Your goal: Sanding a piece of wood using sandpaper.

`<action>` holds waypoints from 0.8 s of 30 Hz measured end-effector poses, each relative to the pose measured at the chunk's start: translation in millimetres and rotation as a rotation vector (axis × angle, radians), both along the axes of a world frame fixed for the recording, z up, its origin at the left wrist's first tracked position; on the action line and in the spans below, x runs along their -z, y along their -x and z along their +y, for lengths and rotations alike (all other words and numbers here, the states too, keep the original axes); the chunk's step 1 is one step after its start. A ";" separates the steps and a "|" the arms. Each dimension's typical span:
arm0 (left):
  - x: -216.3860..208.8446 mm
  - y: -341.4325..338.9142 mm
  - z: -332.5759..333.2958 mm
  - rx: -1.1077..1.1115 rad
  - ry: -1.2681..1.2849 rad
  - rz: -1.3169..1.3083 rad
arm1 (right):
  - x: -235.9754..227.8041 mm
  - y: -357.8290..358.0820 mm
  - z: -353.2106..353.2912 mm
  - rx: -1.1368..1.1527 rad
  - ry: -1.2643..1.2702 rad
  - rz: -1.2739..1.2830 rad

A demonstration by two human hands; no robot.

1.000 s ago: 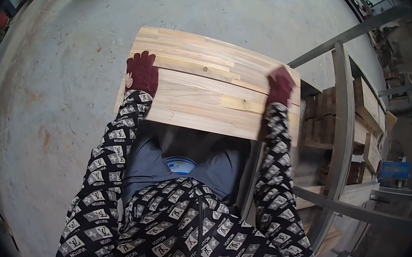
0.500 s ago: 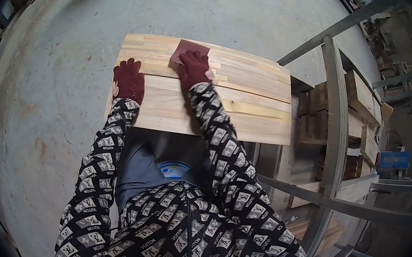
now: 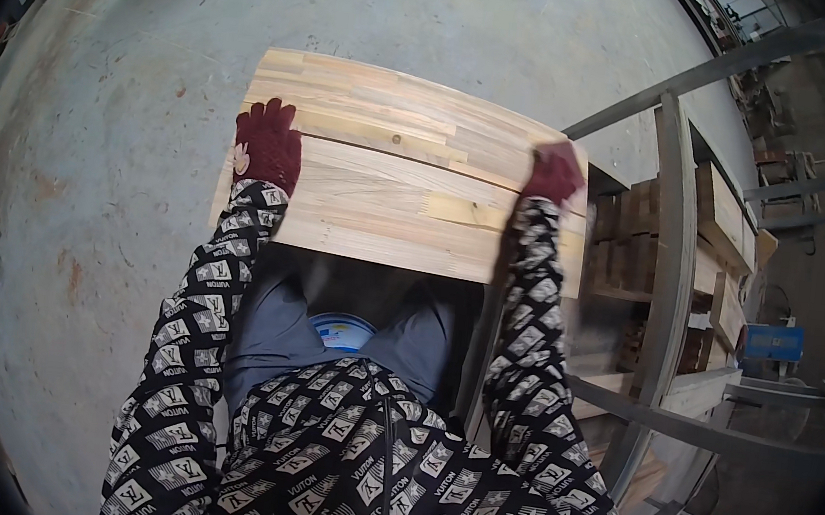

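Two pale laminated wood boards lie side by side in front of me, the far board (image 3: 379,98) and the near board (image 3: 348,201), with a narrow dark gap between them. In a maroon knit glove, my left hand (image 3: 269,147) rests flat on their left end, fingers stretched out across the gap. My right hand (image 3: 549,183), in a matching glove and smeared by motion, is at the right end of the boards. Under its fingers is a reddish-brown sheet of sandpaper (image 3: 561,155), hard to tell from the glove.
A metal frame rack (image 3: 671,234) stands close on the right, with stacked wood blocks (image 3: 627,230) inside it. Farther right is a blue box (image 3: 774,343). A round blue-and-white lid or tub (image 3: 344,333) shows between my knees. Grey concrete floor (image 3: 109,175) stretches left and beyond.
My right hand has swept right with the sandpaper, from the middle of the far board to the boards' right end. My left hand stays flat at the left end.
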State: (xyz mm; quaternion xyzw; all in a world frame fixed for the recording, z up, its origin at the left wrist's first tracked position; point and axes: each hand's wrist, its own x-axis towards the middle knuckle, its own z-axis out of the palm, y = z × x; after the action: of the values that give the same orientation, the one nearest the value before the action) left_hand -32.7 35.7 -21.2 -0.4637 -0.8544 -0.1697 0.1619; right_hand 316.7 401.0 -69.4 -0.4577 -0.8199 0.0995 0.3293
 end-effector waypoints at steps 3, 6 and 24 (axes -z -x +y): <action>0.2 0.9 1.0 -0.002 0.044 0.016 | 2.7 98.1 -98.7 -0.088 -0.156 -0.114; -1.0 1.2 0.4 0.030 0.003 -0.004 | -12.4 161.4 -196.2 -0.398 -0.173 -0.071; -2.1 -0.5 -0.4 -0.001 -0.001 -0.022 | -17.7 -5.9 -82.0 0.164 -0.062 -0.128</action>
State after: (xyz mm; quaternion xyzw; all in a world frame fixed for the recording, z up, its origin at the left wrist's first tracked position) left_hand -32.2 35.3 -19.1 -0.4616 -0.8561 -0.1749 0.1529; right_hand 322.6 319.0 -51.7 -0.5183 -0.8017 0.0171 0.2972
